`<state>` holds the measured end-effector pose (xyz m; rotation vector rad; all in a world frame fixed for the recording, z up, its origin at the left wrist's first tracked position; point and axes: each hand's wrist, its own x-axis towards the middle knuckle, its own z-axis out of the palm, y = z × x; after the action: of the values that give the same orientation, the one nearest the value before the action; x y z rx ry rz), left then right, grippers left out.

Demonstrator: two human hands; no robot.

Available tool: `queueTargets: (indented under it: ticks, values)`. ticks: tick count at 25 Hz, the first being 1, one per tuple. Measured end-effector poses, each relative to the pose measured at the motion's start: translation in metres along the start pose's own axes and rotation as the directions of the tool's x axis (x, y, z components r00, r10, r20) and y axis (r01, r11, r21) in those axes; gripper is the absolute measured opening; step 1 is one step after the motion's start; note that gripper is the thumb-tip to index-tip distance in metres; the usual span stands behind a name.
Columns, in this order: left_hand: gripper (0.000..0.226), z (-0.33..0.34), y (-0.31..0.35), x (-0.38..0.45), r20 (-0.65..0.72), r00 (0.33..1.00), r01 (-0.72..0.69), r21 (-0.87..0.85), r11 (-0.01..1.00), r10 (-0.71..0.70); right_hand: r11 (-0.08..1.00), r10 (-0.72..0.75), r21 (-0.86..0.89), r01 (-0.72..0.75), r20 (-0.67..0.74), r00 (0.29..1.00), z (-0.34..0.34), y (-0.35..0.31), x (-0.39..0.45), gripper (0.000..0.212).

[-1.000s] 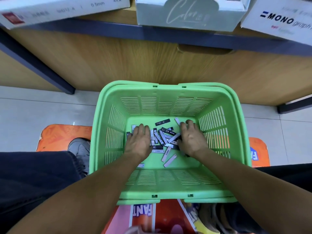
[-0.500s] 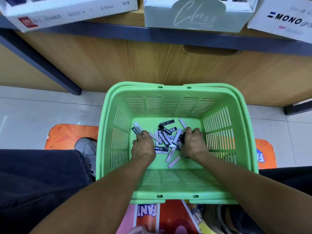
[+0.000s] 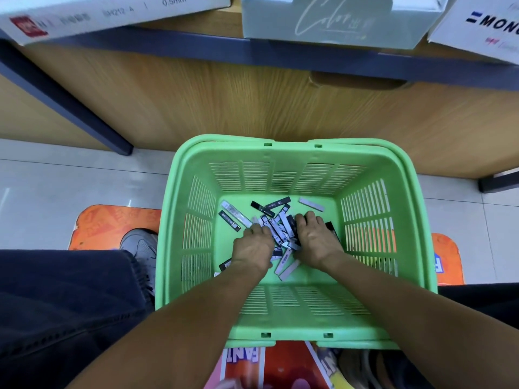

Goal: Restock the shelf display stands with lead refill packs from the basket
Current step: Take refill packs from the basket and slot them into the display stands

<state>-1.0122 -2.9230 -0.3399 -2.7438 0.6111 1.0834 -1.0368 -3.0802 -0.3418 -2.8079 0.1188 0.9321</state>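
Note:
A green plastic basket (image 3: 280,144) stands on the floor between my knees. On its bottom lies a heap of several slim black and grey lead refill packs (image 3: 278,230). My left hand (image 3: 252,247) is down in the basket, left of the heap, its fingers curled round some packs. On the heap's right side my right hand (image 3: 316,238) curls its fingers over dark packs. Loose packs lie apart at the far left (image 3: 234,214) and far right (image 3: 311,204) of the basket floor. How many packs each hand holds is hidden.
A wooden shelf unit with a dark blue edge (image 3: 280,56) rises just behind the basket. On it stand a white box (image 3: 112,15), a pale green box (image 3: 337,21) and a MONO box (image 3: 483,26). A grey shoe (image 3: 139,245) rests on an orange mat (image 3: 112,223).
Both hands went from lying flat on the packs to curled, and drew closer together, bunching the packs between them. The view shifted so the basket sits further right.

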Motion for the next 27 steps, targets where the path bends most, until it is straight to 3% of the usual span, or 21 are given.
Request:
queueTargets:
  ticks: [2, 4, 7, 11, 15, 18, 23, 27]
  values:
    - [0.055, -0.001, 0.007, 0.001, -0.026, 0.998, -0.061, 0.077, 0.995, 0.063, 1.000, -0.002, -0.001, 0.002, 0.003, 1.000, -0.001, -0.004, 0.001, 0.059]
    - [0.047, 0.001, 0.010, 0.002, -0.019, 0.996, -0.087, 0.097, 0.991, 0.089, 1.000, 0.014, -0.027, -0.013, 0.024, 1.000, 0.000, -0.009, 0.002, 0.059]
    - [0.060, 0.002, 0.006, 0.004, -0.002, 1.000, 0.030, -0.086, 0.996, -0.030, 0.997, 0.063, -0.053, -0.060, 0.056, 0.996, 0.002, -0.015, 0.001, 0.069]
    - [0.071, -0.001, -0.003, 0.006, 0.000, 0.976, 0.195, -0.424, 0.884, -0.216, 0.981, 0.164, 0.088, -0.172, 0.093, 0.982, 0.001, -0.019, 0.004, 0.055]
    - [0.054, -0.001, -0.002, 0.007, -0.033, 0.977, 0.174, -0.453, 0.874, -0.211, 0.957, 0.201, 0.195, -0.213, 0.079, 0.976, 0.004, -0.024, 0.002, 0.051]
    - [0.039, -0.006, 0.006, 0.009, -0.045, 0.966, 0.197, -0.502, 0.842, -0.253, 0.969, 0.206, 0.140, -0.202, -0.011, 0.979, 0.006, -0.025, 0.003, 0.061]
    - [0.013, -0.021, 0.017, 0.013, 0.118, 0.917, 0.319, -0.791, 0.521, -0.382, 0.893, 0.248, 0.387, -0.229, -0.001, 0.969, 0.008, -0.025, 0.012, 0.046]
    - [0.011, -0.021, 0.024, 0.019, 0.246, 0.893, 0.353, -0.902, 0.247, -0.378, 0.679, 0.304, 0.679, -0.280, 0.087, 0.949, 0.001, -0.024, 0.012, 0.016]
